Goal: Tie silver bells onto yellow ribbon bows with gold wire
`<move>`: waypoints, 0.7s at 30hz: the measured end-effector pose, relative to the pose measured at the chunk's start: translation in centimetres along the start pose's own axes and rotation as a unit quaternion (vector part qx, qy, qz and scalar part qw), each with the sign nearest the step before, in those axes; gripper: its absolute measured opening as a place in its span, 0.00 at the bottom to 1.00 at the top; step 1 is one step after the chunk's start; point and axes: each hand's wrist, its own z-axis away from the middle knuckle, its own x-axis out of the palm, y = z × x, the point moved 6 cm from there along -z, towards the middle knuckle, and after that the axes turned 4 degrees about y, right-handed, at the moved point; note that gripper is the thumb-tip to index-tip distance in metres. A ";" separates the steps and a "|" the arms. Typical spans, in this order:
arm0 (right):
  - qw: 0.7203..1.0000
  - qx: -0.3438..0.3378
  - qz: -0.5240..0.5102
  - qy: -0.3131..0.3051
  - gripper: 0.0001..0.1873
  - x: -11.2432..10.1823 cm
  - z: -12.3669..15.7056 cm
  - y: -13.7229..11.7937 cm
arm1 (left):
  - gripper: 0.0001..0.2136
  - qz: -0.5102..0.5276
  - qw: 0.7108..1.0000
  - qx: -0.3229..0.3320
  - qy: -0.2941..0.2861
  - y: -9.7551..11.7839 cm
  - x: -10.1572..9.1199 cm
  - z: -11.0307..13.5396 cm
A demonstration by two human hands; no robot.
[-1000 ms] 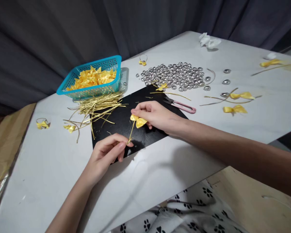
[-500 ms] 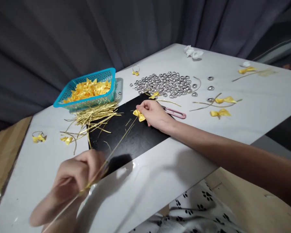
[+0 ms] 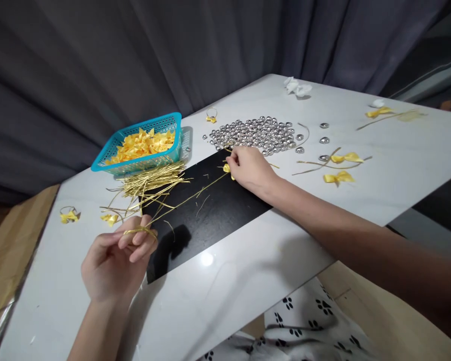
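Observation:
My right hand is closed over the black mat, pinching a yellow ribbon bow that partly shows at its fingertips. From the bow a thin gold cord runs taut down to my left hand. The left fingers are curled, with the gold cord looped across them. Just beyond the left hand, a bundle of gold cord lengths lies at the mat's far left edge. A small yellow bow rests close to the left fingertips.
A blue basket of yellow bows stands at the back left. Silver beads lie piled behind the mat. Loose bows and cords are on the right, a finished-looking ring with bow at left, and white crumpled pieces at the back.
My left hand has moved up and away from me, toward the cord bundle, still holding the cord. The right hand shifted slightly right and back with the bow, now covering the pink-handled tool.

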 end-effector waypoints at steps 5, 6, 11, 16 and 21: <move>0.998 -0.059 0.034 0.000 0.08 0.5 1.1 -1.2 | 0.06 0.048 0.997 -0.054 -0.008 -1.2 0.6 0.0; 0.997 -0.079 0.011 0.003 0.09 0.4 1.3 -1.7 | 0.06 0.054 0.996 -0.065 -0.014 -1.4 0.7 0.1; 0.937 -0.211 -0.263 -0.088 0.07 0.5 3.7 -5.4 | 0.08 0.061 0.991 -0.110 -0.041 -2.3 1.1 0.3; 0.835 -0.190 -0.411 -0.313 0.10 1.7 6.9 -7.7 | 0.09 0.045 0.987 -0.145 -0.054 -3.0 1.3 0.4; 0.804 -0.153 -0.426 -0.385 0.07 2.4 7.9 -7.6 | 0.10 0.050 0.984 -0.156 -0.072 -3.2 1.5 0.5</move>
